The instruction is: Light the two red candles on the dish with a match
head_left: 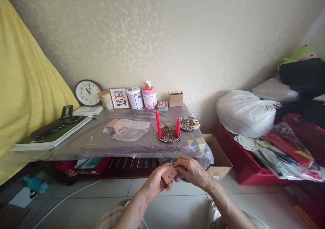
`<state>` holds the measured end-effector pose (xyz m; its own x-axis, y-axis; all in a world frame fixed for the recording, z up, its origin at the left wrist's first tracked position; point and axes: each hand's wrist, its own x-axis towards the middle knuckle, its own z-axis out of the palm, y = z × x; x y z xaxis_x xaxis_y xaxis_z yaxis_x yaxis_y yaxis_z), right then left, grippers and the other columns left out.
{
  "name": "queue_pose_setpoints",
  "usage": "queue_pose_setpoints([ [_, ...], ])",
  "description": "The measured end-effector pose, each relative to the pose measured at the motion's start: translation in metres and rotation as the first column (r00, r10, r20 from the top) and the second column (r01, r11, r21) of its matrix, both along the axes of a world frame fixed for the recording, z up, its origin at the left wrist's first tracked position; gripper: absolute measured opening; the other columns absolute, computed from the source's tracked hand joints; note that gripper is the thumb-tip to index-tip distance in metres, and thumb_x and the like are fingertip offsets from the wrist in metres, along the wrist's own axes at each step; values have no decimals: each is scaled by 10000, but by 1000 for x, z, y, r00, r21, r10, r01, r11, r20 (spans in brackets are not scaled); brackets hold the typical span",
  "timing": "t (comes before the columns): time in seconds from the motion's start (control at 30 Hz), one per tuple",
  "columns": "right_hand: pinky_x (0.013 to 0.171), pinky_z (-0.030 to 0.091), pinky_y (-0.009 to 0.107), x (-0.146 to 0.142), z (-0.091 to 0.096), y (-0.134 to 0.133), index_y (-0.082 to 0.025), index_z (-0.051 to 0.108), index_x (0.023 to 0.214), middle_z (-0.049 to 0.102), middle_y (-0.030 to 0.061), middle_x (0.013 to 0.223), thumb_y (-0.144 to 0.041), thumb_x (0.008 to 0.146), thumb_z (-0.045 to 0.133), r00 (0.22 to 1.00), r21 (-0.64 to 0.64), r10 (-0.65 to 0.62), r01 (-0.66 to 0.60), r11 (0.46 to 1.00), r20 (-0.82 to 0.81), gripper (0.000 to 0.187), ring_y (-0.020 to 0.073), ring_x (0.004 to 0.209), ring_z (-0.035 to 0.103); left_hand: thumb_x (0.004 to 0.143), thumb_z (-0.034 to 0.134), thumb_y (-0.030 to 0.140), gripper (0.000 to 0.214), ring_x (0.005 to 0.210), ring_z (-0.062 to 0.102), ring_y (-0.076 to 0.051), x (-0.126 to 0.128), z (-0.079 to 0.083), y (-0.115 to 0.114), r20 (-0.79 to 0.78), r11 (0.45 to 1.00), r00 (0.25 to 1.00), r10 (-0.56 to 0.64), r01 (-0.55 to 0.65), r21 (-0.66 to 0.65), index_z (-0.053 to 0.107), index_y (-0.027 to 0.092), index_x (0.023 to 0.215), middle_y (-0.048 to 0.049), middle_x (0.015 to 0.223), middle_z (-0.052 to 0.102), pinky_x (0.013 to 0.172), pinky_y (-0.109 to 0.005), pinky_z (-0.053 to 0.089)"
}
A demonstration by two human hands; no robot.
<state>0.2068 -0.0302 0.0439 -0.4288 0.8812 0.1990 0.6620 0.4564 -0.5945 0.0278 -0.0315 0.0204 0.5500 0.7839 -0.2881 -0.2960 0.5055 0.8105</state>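
My left hand holds a small brown matchbox in front of the low table's near edge. The fingers of my right hand are closed at the box's right end; I cannot tell whether they hold a match. On the plastic-covered table, just beyond my hands, a round metal dish holds two red candles, a tall one and a short one. A second dish to the right carries a bundle of thin sticks.
A clear plastic bag lies mid-table. A clock, tins, a framed picture and small boxes line the wall. Books lie at the left. An open cardboard box, red crates and white bags crowd the right. A yellow curtain hangs at the left.
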Motion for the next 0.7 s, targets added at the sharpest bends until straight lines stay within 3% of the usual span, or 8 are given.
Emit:
queue_pose_setpoints([
  [0.43, 716, 460, 229, 0, 1, -1, -211, 682, 852, 643, 20, 870, -113, 854, 486, 999, 12, 13, -13, 1000, 50, 219, 149, 787, 633, 833, 475, 346, 269, 398, 450, -87, 0, -1, 0, -21, 1000, 1000, -8, 8, 14, 619, 148, 946, -62, 632, 679, 426, -237, 253],
  [0.7, 602, 421, 201, -3, 8, -4, -193, 612, 744, 608, -3, 758, -83, 779, 530, 999, -28, -4, 5, 1000, 51, 142, 115, 636, 557, 821, 510, 373, 259, 379, 406, -67, 1, 1, 0, -69, 999, 997, -22, 25, 35, 629, 159, 905, -40, 609, 657, 420, -234, 224],
])
